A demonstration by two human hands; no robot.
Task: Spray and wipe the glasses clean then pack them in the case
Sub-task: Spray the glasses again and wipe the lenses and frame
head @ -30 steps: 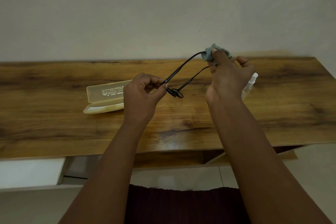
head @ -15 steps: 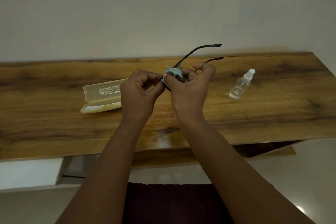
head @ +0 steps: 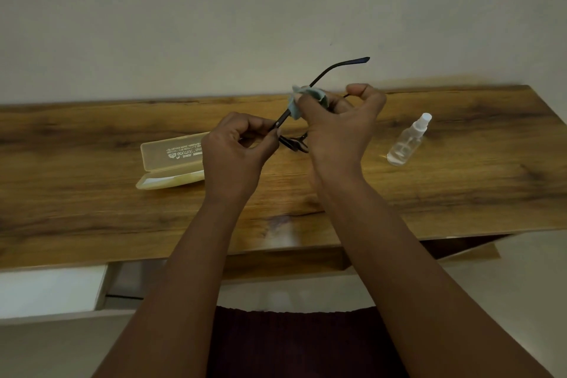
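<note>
Wooden table [head: 92,209] against a pale wall [head: 184,9]

The left hand [head: 236,147] pinches the front of the dark glasses [head: 325,74] above the wooden table [head: 92,209]. Just beside it, the right hand [head: 337,129] grips a pale blue cloth [head: 296,104] around one temple arm. An open yellowish case [head: 171,159] lies left of the left hand; a clear spray bottle [head: 408,141] lies right of the right hand.
</note>
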